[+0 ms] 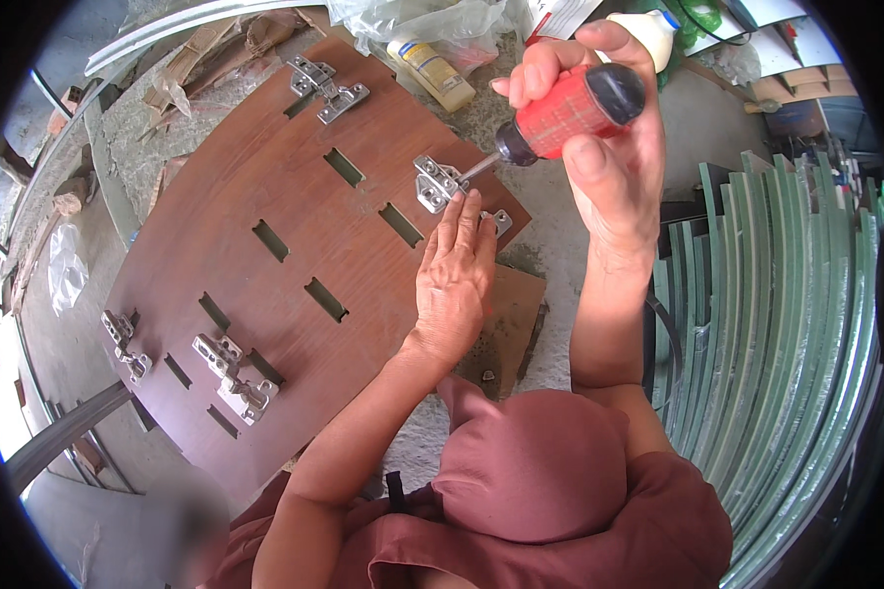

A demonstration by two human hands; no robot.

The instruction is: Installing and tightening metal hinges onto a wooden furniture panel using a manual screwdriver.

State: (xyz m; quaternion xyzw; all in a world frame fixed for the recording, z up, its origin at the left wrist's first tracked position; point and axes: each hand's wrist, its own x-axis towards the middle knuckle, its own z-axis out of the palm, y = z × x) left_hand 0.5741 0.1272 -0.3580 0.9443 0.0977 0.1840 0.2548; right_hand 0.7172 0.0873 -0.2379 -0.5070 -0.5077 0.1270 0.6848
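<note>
A brown wood-look panel (295, 206) with several rectangular slots lies in front of me. My left hand (454, 280) is laid flat with fingers stretched out, their tips pressing on a metal cabinet hinge (436, 187) at the panel's right corner. The fingers partly hide this hinge. In my right hand (614, 187) is a screwdriver (570, 113) with a red handle and black ends, held above the corner. Its shaft slants down to the hinge by my left fingertips. Other hinges sit on the panel: one at the far edge (314, 83), another at the left corner (123, 344), a third nearby (231, 378).
Several greenish sheets (756, 294) stand stacked on edge at the right. Beyond the panel lie a yellowish bottle (432, 76) and clear plastic bags (462, 25). A cardboard piece (516, 319) is under the panel's right side. My bent knee (530, 466) is close by.
</note>
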